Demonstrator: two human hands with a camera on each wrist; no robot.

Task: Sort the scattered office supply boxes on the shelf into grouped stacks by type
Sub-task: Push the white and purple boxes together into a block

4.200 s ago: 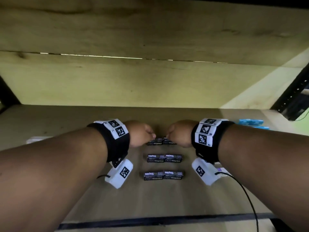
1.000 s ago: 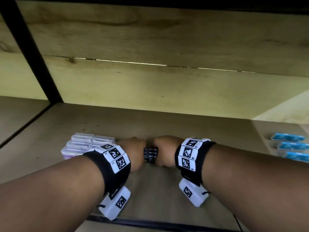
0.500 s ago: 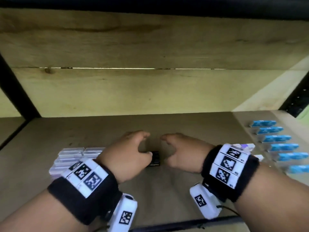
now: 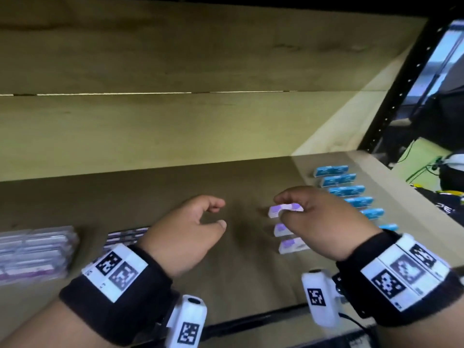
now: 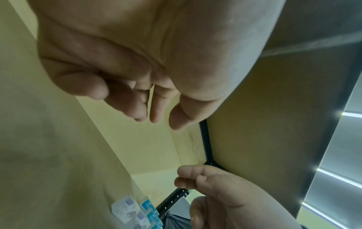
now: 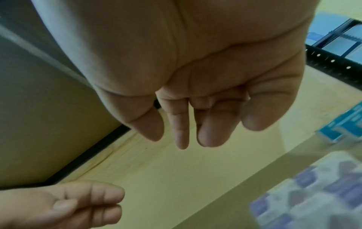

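Note:
My left hand (image 4: 221, 214) hovers open over bare shelf board, fingers loosely curved, holding nothing; the left wrist view shows its fingers (image 5: 149, 108) empty. My right hand (image 4: 281, 208) hangs open just above three small white-and-purple boxes (image 4: 288, 244) lying in a column; in the right wrist view its fingers (image 6: 184, 131) are empty. A stack of black staples boxes (image 4: 125, 234) sits behind my left wrist. A larger group of white-and-purple boxes (image 4: 32, 252) lies at far left. Several blue boxes (image 4: 346, 190) form a row at right.
The wooden shelf (image 4: 226, 177) has a back wall close behind and a board overhead. A black perforated upright (image 4: 401, 79) bounds the right side. A black front rail (image 4: 251, 320) runs along the near edge. Bare board lies between my hands.
Both hands let go of the black staples stack and moved right. The view swung right; my right hand now hovers over the three white-and-purple boxes.

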